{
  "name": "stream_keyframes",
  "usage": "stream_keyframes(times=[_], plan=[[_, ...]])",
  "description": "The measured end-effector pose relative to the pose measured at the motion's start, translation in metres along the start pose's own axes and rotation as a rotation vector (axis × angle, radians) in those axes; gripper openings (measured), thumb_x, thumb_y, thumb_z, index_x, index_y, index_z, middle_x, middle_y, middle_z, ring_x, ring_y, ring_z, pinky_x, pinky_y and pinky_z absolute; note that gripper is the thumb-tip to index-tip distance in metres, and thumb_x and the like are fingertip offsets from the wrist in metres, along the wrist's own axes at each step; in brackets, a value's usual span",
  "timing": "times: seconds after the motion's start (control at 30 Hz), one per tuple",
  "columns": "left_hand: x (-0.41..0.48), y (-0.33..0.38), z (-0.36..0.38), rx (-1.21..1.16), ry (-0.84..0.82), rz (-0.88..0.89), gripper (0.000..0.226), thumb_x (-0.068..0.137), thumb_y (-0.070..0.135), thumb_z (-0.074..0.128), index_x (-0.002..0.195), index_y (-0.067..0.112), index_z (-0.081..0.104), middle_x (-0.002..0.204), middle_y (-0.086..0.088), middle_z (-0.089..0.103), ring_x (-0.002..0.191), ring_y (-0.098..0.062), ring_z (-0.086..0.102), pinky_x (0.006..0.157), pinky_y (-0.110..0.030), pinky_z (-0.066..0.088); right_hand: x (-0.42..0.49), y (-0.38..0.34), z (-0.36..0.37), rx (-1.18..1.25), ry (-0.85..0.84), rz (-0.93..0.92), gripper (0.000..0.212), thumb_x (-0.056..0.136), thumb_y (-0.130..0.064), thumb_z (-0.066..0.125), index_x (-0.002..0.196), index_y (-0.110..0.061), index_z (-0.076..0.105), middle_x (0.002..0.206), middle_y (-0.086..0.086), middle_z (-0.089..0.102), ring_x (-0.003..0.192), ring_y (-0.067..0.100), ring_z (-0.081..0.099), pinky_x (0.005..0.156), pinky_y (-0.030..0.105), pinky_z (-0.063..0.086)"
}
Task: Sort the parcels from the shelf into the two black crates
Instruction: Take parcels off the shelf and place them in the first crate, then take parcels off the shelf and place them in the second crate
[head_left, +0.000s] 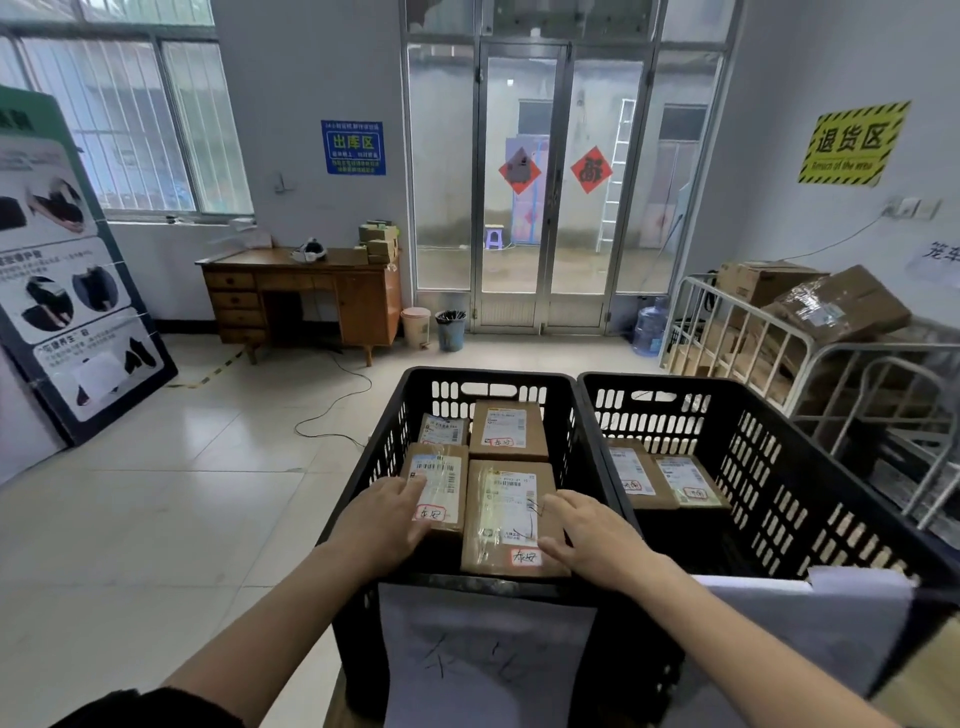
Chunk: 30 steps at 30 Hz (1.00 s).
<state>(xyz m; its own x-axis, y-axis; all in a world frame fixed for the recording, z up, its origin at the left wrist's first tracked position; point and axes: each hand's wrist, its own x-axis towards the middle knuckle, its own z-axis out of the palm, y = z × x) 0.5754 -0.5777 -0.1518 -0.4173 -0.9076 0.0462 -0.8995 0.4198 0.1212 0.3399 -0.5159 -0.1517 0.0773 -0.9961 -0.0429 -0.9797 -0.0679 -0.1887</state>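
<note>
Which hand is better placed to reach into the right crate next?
Right, probably: the right hand rests on the near-right parcel in the left crate, beside the right crate; the left hand lies on the near-left parcel, farther off.

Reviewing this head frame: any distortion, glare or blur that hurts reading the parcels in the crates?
Head view: wide-angle bending tilts and bows the window bars; daylight is even, with no hard shadows; tape on the front parcel touched by the right hand in the left crate gives mild glare; its fine print is too soft to read.
</note>
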Motion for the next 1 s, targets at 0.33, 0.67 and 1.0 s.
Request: stream_keyframes(times=[0.33, 0.67, 1.0], plan=[[-0.054, 0.041, -0.002, -0.024, 0.081, 0.09, 0.052, 0.094, 0.037, 0.045, 0.139, 0.014, 0.035, 0.139, -0.005, 0.045, 0.131, -0.021, 0.037, 0.107, -0.031, 0.033, -0.084, 0.004, -0.001, 0.023, 0.106, 0.119, 0.062, 0.094, -0.04, 0.046, 0.147, -0.014, 0.024, 0.152, 0.004, 0.028, 0.141, 0.019, 0.024, 0.113, 0.032, 0.025], [-0.088, 0.114, 0.008, -0.102, 0.082, 0.299, 0.054, 0.094, 0.036, 0.044, 0.142, 0.015, 0.031, 0.139, -0.004, 0.044, 0.132, -0.02, 0.035, 0.108, -0.029, 0.031, -0.192, 0.03, 0.005, 0.046, 0.151, 0.299, 0.062, 0.093, -0.04, 0.047, 0.146, -0.014, 0.026, 0.152, 0.003, 0.029, 0.14, 0.018, 0.025, 0.113, 0.031, 0.026], [-0.116, 0.209, 0.017, -0.162, 0.043, 0.545, 0.051, 0.095, 0.036, 0.044, 0.141, 0.017, 0.032, 0.14, -0.002, 0.043, 0.133, -0.018, 0.035, 0.106, -0.028, 0.034, -0.291, 0.058, 0.008, 0.113, 0.182, 0.555, 0.063, 0.092, -0.037, 0.051, 0.145, -0.014, 0.027, 0.15, 0.006, 0.03, 0.136, 0.02, 0.031, 0.111, 0.031, 0.029]])
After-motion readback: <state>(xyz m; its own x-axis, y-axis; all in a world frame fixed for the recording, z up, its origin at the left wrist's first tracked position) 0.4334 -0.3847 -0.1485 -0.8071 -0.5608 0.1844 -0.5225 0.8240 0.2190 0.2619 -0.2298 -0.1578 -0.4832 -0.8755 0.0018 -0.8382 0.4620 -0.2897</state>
